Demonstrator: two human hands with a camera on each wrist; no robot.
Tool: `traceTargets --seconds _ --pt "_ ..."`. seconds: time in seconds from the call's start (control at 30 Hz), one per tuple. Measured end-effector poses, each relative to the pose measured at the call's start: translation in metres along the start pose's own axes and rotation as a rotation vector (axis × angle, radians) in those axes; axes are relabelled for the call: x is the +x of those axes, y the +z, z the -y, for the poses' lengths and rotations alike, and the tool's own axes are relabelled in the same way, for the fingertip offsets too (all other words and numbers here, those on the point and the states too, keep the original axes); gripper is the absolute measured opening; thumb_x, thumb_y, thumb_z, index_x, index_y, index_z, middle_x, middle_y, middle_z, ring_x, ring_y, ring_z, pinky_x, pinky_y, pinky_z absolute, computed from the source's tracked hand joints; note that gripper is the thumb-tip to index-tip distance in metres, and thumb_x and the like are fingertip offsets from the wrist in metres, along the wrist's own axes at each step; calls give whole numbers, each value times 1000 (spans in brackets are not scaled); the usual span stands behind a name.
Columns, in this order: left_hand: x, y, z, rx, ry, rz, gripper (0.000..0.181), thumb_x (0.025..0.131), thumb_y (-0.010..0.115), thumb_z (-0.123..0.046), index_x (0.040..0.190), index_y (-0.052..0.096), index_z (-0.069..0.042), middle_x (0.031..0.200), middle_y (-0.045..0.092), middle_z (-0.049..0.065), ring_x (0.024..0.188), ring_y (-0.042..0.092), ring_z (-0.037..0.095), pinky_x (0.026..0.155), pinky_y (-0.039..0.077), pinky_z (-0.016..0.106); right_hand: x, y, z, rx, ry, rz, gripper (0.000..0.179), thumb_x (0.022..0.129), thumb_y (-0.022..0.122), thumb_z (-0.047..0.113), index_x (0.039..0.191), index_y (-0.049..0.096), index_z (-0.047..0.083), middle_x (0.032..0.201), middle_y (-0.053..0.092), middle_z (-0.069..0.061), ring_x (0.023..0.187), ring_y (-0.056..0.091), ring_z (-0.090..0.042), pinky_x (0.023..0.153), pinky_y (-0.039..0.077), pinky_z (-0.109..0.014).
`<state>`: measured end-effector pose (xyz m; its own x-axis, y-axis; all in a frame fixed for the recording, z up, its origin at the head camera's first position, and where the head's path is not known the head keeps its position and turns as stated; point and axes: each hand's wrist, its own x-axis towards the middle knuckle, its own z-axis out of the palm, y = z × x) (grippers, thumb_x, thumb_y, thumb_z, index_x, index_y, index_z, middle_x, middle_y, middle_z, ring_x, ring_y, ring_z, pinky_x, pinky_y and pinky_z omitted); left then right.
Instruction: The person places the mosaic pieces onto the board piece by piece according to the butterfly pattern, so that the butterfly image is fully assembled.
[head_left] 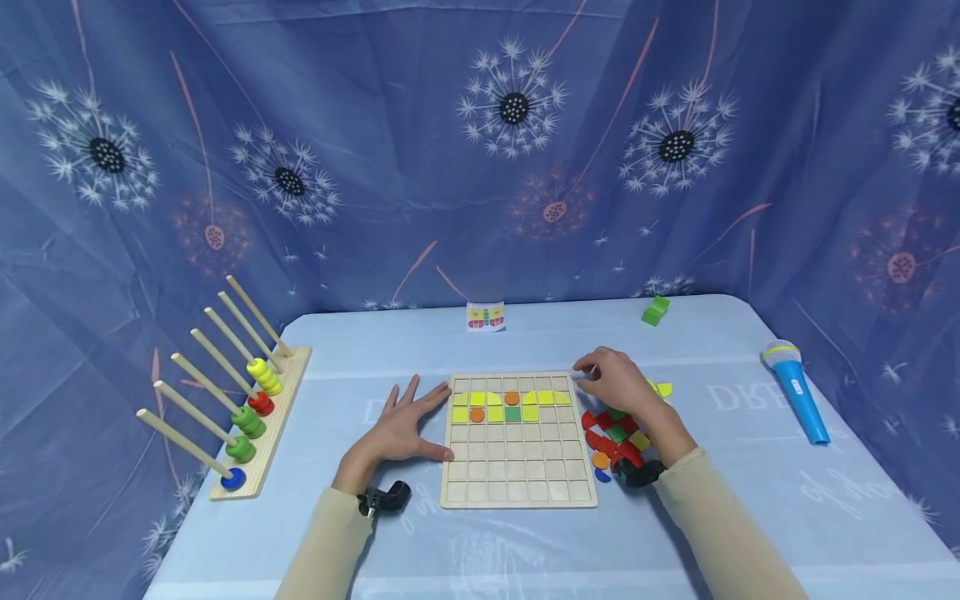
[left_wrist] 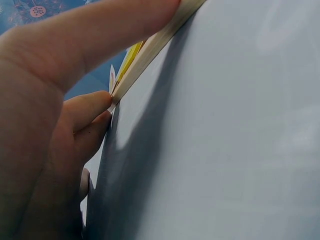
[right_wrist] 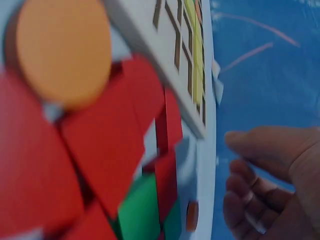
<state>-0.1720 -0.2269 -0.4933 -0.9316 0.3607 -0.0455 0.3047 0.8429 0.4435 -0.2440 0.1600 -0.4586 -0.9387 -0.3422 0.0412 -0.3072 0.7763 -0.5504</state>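
A wooden grid board lies flat on the table. Yellow pieces, orange discs and a green square sit in its second and third rows. My left hand is spread at the board's left side, thumb and fingertips against the edge; the left wrist view shows the thumb on the wooden rim. Near the top right corner hovers my right hand, fingers loosely bent. In the right wrist view no piece shows between its thumb and fingers.
Right of the board lies a pile of red, green, yellow, orange and blue pieces. A butterfly picture card and a green block are at the back. A wooden peg stacker stands left; a blue toy microphone lies right.
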Motion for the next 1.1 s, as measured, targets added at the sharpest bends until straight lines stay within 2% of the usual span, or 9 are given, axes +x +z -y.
traceTargets --seconds 0.1,0.2,0.57,0.7,0.87,1.1 --pt "0 0 0 -1 -2 0 114 56 74 -75 151 33 -27 155 24 -13 145 -4 29 113 -8 53 0 -5 -9 -3 69 -8 37 82 75 19 116 68 5 104 59 -11 93 56 -25 79 53 -43" --pt "0 0 0 0 -3 5 114 56 74 -75 151 32 -27 155 23 -13 145 -4 29 113 -8 53 -1 -5 -17 -20 106 -1 41 81 76 20 118 67 5 104 57 -13 93 55 -27 83 52 -46" --pt "0 0 1 13 -13 11 115 56 72 -77 152 31 -29 155 21 -16 145 -4 28 113 -8 52 0 -2 -30 -21 182 4 30 82 73 13 111 71 4 105 59 -13 95 51 -30 89 48 -49" --pt "0 -1 0 6 -8 5 115 56 73 -77 151 32 -28 155 22 -14 145 -4 29 113 -9 52 -3 -6 -32 -17 199 7 30 83 72 13 111 70 3 106 60 -15 93 51 -30 87 49 -49" --pt "0 -1 -1 4 -9 6 115 56 73 -77 151 32 -28 156 22 -13 145 -4 29 113 -9 52 -4 -7 -32 8 220 29 32 83 74 18 112 71 3 104 62 -13 91 52 -28 80 52 -41" --pt "-1 0 0 11 2 -3 115 56 73 -76 151 33 -26 156 24 -12 145 -3 31 113 -8 53 -4 0 -23 30 160 64 32 82 75 22 110 73 7 101 63 -8 89 53 -25 73 52 -35"
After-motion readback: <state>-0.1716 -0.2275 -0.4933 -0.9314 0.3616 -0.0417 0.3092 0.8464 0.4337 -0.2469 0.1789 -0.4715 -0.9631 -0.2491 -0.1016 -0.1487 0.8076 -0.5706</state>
